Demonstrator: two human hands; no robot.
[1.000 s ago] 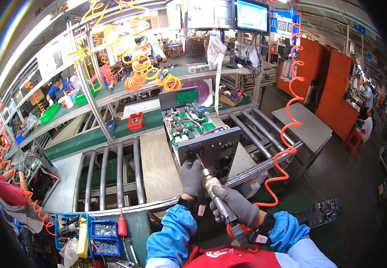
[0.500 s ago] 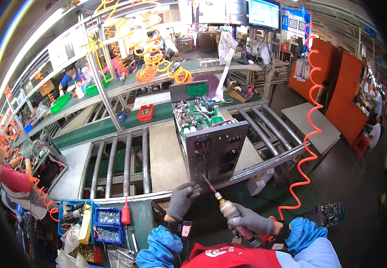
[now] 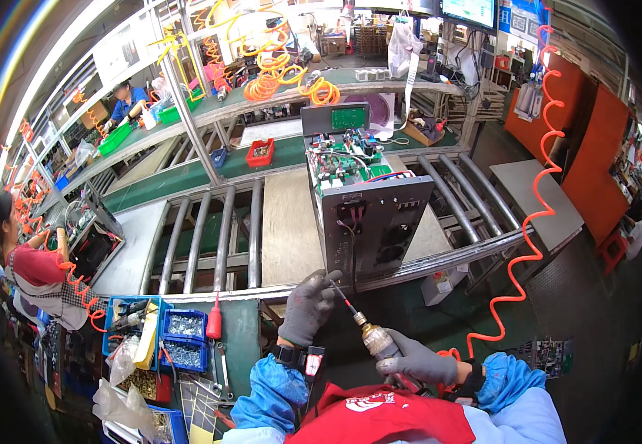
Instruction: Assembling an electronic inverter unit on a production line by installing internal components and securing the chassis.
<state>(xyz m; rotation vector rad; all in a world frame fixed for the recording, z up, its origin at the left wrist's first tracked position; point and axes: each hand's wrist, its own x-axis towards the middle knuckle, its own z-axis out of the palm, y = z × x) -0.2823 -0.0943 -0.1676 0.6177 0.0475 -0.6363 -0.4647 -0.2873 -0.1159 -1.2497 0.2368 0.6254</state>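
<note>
My right hand, in a grey glove, is wrapped round an air screwdriver with a long thin bit pointing up and left. My left hand, also gloved, has its fingers curled together close by the bit's tip. What they pinch, if anything, is too small to make out. Just beyond stands an electronic unit with a dark grey metal panel towards me, bearing round fan openings and cables. Green circuit boards and wiring show in its uncovered top.
The unit rests on a wooden board on the roller conveyor. Blue bins of screws, a red bottle and wrenches lie at left. An orange coiled hose hangs at right. A co-worker stands far left.
My left hand's fingers have curled in from a more extended pose beside the bit. The bit's tip has come away from the panel's lower edge. The whole view has shifted.
</note>
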